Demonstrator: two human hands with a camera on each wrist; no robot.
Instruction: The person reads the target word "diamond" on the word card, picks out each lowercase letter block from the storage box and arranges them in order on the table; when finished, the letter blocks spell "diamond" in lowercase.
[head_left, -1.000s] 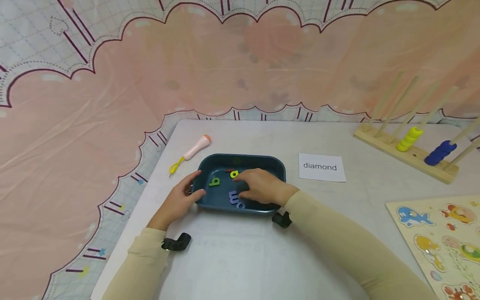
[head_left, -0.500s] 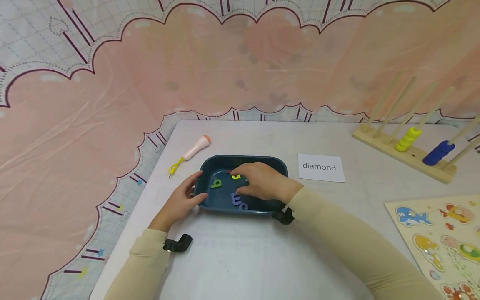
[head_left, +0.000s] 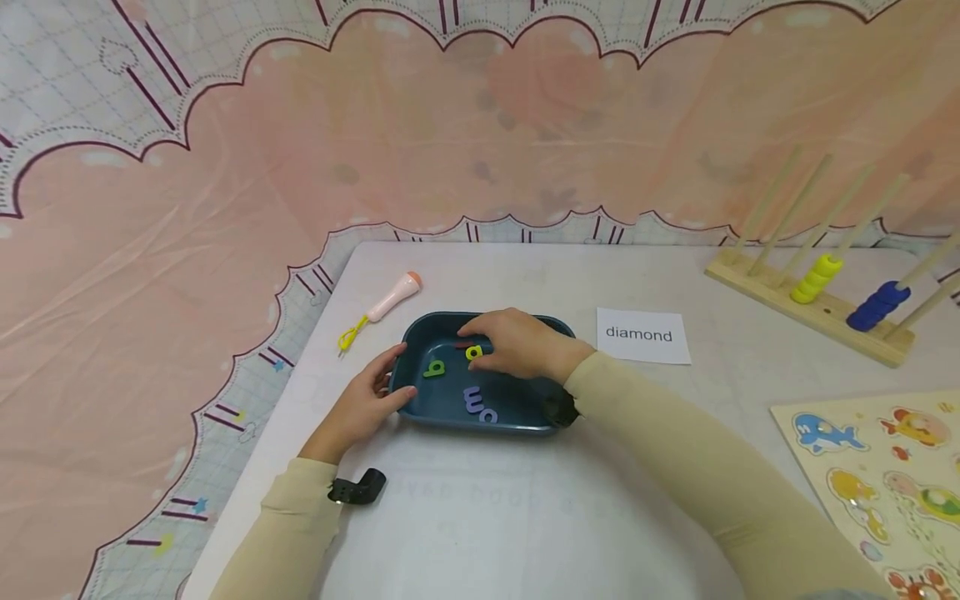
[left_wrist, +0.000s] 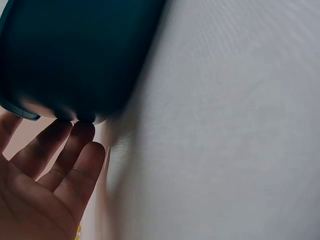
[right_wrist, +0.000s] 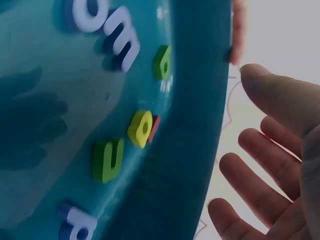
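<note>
A dark teal tray [head_left: 510,421] holds several small plastic letters. My left hand [head_left: 356,414] grips its left end, thumb at the rim and fingers against the outer wall, where the fingertips [left_wrist: 85,131] show from below. Over the tray's far right part hovers my right hand [head_left: 517,342], thumb and fingers apart with nothing between them. Under or near it lie a yellow letter [head_left: 473,352] and a red piece [right_wrist: 154,128]. A green letter [head_left: 434,368], a purple m [head_left: 473,399] and a purple o [head_left: 488,415] lie nearby. The right wrist view also shows a green n-shaped letter [right_wrist: 108,160] and another purple letter [right_wrist: 78,223].
A white card [head_left: 641,336] reading "diamond" lies right of the tray. Behind the left hand is a pink stick [head_left: 395,297] with a yellow cord. A wooden bead rack [head_left: 810,307] stands at the back right, and an animal puzzle board [head_left: 817,483] lies at the near right.
My right hand has drawn back from the purple letters toward the tray's far side, uncovering more of them. The tray has shifted slightly right and nearer, with the left hand still on it.
</note>
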